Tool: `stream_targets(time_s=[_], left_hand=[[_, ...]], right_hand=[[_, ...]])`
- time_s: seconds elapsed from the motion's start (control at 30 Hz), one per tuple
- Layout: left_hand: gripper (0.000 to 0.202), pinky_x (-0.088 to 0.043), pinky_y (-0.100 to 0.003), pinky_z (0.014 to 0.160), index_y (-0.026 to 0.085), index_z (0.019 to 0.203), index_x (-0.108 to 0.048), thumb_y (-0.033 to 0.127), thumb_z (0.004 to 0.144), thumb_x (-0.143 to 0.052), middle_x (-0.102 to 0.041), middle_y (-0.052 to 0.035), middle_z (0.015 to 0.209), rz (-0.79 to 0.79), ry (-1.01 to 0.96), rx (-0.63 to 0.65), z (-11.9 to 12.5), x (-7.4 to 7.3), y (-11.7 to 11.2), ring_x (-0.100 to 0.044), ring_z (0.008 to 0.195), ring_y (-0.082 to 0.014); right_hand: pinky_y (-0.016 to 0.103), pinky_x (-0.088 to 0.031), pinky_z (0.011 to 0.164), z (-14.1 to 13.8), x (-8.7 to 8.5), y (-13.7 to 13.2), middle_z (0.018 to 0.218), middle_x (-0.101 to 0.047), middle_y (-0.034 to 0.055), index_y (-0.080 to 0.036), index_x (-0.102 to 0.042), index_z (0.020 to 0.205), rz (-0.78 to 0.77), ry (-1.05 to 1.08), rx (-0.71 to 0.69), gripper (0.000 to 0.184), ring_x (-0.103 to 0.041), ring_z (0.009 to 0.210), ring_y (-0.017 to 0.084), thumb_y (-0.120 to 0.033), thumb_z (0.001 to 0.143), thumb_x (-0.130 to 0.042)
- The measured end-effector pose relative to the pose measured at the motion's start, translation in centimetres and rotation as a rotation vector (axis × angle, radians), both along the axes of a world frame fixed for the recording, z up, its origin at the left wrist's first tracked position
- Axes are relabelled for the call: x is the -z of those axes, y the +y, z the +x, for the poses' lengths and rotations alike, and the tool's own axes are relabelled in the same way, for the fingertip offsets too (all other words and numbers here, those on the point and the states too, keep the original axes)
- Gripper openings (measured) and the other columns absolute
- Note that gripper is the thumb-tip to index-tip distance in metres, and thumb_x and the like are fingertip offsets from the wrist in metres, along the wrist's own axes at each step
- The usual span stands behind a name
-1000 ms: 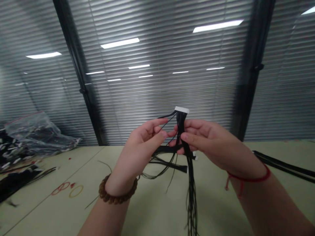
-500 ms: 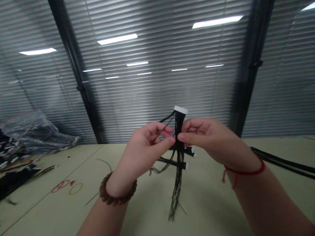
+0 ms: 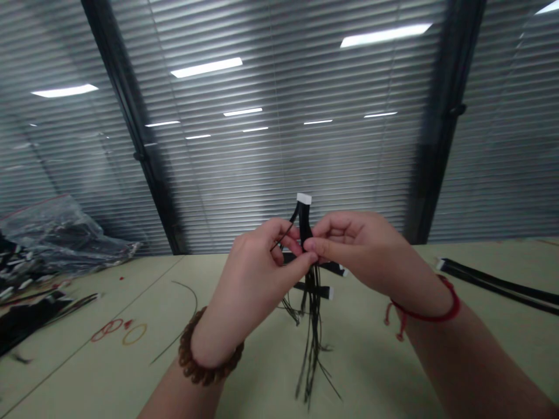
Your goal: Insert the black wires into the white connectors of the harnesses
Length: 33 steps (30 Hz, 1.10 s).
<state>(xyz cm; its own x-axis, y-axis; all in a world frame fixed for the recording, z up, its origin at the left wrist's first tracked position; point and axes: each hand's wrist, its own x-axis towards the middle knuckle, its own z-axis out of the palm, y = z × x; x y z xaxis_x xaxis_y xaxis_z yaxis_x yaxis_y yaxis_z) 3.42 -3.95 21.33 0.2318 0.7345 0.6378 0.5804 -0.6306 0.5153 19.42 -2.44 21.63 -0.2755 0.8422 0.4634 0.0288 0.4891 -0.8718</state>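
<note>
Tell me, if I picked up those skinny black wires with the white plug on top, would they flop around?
The thin black wires would probably flop, since their loose ends dangle and splay below the left hand. They seem light, since the right hand just pinches them. The white connector looks stiffer, a straight block.

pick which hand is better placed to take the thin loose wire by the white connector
The left hand, probably: its fingers lie against the thin wire, while the right hand is closed on the black wire bundle, on the wire's far side.
</note>
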Motion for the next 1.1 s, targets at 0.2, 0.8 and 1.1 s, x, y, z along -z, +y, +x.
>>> stream_targets(time_s=[0.2,0.8,1.1], left_hand=[[0.01,-0.032,-0.02,0.045,0.019,0.082,-0.054,0.019,0.074,-0.059,-0.052,0.0039,0.065,-0.053,-0.092,0.106,0.1,0.4,0.6,-0.043,0.051,-0.0076],[0.012,-0.028,-0.018,0.045,0.014,0.071,-0.054,0.011,0.07,-0.065,-0.048,0.0046,0.06,-0.444,-0.301,0.49,-0.7,-1.2,0.0,-0.038,0.052,-0.0058],[0.007,-0.043,-0.021,0.055,0.015,0.081,-0.055,0.017,0.077,-0.061,-0.056,0.0,0.07,-0.382,-0.368,0.561,-0.3,-0.9,0.0,-0.052,0.063,-0.0106]], right_hand=[[0.015,-0.045,0.052,0.1,-0.1,-0.2,0.062,-0.062,-0.0016,-0.013,-0.061,0.067,0.013,-0.033,-0.006,0.018,-0.057,0.057,0.007,-0.024,0.061,-0.074],[0.018,-0.041,0.048,1.7,-0.7,-0.9,0.056,-0.054,-0.0017,-0.015,-0.053,0.076,-0.042,-0.12,-0.125,0.02,-0.05,0.049,0.007,-0.033,0.079,-0.059],[0.017,-0.036,0.053,0.9,-0.5,-1.0,0.074,-0.05,-0.0013,-0.015,-0.05,0.083,0.003,-0.185,-0.215,0.02,-0.044,0.064,0.007,-0.021,0.071,-0.065]])
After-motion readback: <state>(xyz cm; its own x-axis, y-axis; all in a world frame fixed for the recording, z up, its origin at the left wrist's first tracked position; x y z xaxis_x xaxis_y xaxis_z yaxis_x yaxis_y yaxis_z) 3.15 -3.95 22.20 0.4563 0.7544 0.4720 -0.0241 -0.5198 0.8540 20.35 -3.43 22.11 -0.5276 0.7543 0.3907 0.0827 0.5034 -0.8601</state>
